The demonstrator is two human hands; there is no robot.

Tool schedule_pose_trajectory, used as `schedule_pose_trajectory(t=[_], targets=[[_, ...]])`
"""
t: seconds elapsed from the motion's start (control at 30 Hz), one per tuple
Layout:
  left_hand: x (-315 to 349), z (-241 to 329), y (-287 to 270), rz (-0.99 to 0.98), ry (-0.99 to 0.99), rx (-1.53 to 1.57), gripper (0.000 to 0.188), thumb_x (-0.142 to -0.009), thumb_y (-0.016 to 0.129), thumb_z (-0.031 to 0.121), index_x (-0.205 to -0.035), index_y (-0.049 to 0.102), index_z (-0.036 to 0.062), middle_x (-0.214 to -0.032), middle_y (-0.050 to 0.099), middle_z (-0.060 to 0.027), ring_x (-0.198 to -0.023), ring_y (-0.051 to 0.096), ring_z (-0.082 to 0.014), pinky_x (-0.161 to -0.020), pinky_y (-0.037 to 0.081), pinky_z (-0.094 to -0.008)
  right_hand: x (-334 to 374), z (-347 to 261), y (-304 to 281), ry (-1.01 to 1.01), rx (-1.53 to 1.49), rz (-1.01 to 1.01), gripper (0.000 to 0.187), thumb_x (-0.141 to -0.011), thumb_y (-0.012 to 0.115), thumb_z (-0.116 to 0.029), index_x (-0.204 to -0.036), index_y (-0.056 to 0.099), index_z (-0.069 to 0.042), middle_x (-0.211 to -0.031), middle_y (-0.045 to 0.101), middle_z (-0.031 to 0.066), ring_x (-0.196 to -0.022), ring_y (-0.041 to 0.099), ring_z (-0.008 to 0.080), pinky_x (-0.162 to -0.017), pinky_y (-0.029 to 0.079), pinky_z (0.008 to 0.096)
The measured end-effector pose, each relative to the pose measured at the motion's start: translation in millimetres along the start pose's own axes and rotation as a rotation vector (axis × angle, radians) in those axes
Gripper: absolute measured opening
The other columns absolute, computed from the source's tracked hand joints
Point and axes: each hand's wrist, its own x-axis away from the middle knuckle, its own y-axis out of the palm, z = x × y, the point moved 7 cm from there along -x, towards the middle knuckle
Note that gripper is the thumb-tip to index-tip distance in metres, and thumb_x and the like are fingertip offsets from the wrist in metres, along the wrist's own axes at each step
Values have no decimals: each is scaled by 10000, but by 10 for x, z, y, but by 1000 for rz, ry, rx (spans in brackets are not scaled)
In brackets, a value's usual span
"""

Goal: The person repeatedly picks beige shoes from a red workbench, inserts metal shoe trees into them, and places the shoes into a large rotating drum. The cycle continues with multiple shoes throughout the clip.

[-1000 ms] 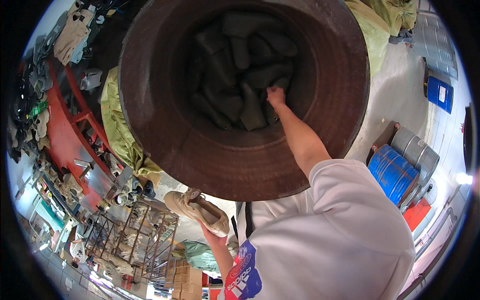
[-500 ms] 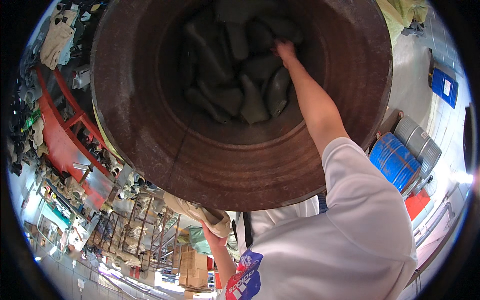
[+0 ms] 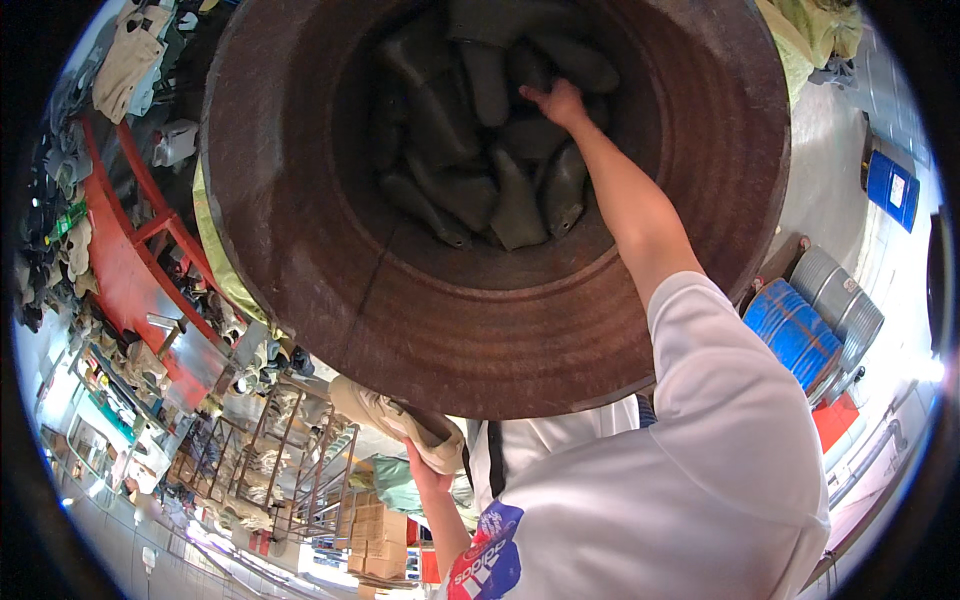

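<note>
Right hand (image 3: 556, 101) rests half-open on dark moulded pieces (image 3: 480, 170) inside the rusty drum (image 3: 400, 310); left hand (image 3: 428, 470) grips a beige shoe (image 3: 385, 415).

Large rusty brown round drum (image 3: 330, 280), dark grey-green shoe-shaped pieces (image 3: 480, 170) piled inside, possibly shoe lasts

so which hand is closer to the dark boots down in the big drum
Right. The right hand reaches inside the drum onto the dark boots; the left hand is outside below the rim, holding a tan shoe.

drum (image 3: 480, 330): 1 | beige shoe (image 3: 395, 420): 1 | blue barrels (image 3: 790, 325): 1 | hands: 2
</note>
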Motion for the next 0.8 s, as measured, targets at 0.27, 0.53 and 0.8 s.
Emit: schedule_pose_trajectory(t=[0.27, 0.53, 0.8], targets=[[-155, 27, 31, -59, 63, 55, 625, -1035, 482, 547, -1527, 418, 167, -1483, 519, -57, -1327, 519, -286, -1084, 450, -483, 780, -512, -571, 247, -262, -156, 602, -777, 854, -498, -894, 665, 61, -751, 701, 164, -639, 687, 229, -591, 560, 376], [-416, 109, 253, -129, 98, 152, 677, -1027, 518, 544, -1546, 382, 131, -1522, 475, -75, -1368, 493, -291, -1127, 426, -465, 1460, -1155, -1478, 362, -277, -246, 466, -820, 795, -435, -656, 619, -36, -602, 623, 87, -453, 531, 138, -425, 416, 298], [-447, -24, 300, -236, 136, 229, 647, -1026, 550, 503, -1533, 394, 132, -1499, 495, -64, -1341, 512, -274, -1111, 442, -450, 1420, -1669, -925, -6, -412, -401, 315, -991, 642, -333, -1052, 726, -36, -952, 728, 75, -723, 689, 151, -634, 534, 289]])
